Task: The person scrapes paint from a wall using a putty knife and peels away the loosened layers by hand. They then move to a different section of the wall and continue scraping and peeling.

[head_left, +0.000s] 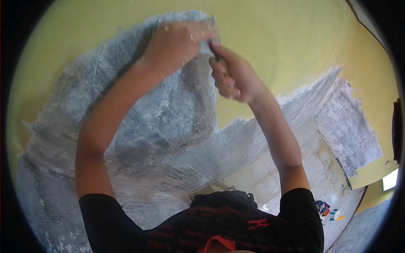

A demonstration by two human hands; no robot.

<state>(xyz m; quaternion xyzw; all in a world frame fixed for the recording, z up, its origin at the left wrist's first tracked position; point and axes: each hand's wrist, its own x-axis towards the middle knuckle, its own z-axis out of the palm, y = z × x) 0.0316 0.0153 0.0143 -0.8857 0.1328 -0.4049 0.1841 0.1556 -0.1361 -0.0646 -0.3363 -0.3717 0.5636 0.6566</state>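
A yellow-painted wall (270, 29) fills the upper view, with a large grey patch (160, 105) where the paint is gone. My right hand (230, 76) is wrapped round the dark handle of a scraper, its thumb along the top. The scraper's flat metal blade (205, 47) lies near the patch's upper right edge, against the wall. My left hand (179, 40) is closed over the blade end, its fingers reaching across it and slightly blurred. Flecks of paint dust cling to the left hand and forearm. The fingers hide part of the blade.
Lower down, the grey bare band (236, 141) runs along the wall to the right. Another bare patch (348, 126) shows on the right wall. On the pale tiled floor (312, 164), small colourful items (322, 208) lie at the lower right. A dark frame stands at the far right.
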